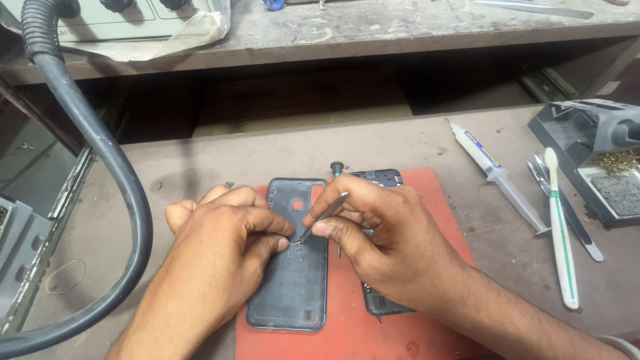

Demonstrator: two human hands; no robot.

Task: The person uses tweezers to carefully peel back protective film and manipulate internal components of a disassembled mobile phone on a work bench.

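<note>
Both hands are bent close over a dark phone back cover [293, 280] that lies inside-up on a red mat [400, 327] on the worktop [433, 140]. The right hand [380, 233] has its fingers pinched narrow on a pair of metal tweezers [327, 213], tips angled down toward a little cluster of tiny screws [295, 248] resting on the cover's inner face. The left hand [227, 247] is curled with thumb and forefinger brought together just beside those tips; whether it actually holds a screw I cannot tell, it is too small to see. The phone body [383, 303] lies alongside the cover, mostly hidden under the right hand, with a screwdriver [337, 168] standing near its top edge. To do this well, I'd judge, the tweezers want a light, steady squeeze on one screw at a time, with the cover kept flat and still (a nudge would scatter the lot). Off to the right lie a syringe [500, 177], a white toothbrush [560, 227] and a soldering stand [593, 153], well apart; a thick black hose [100, 153] loops down the left.
</note>
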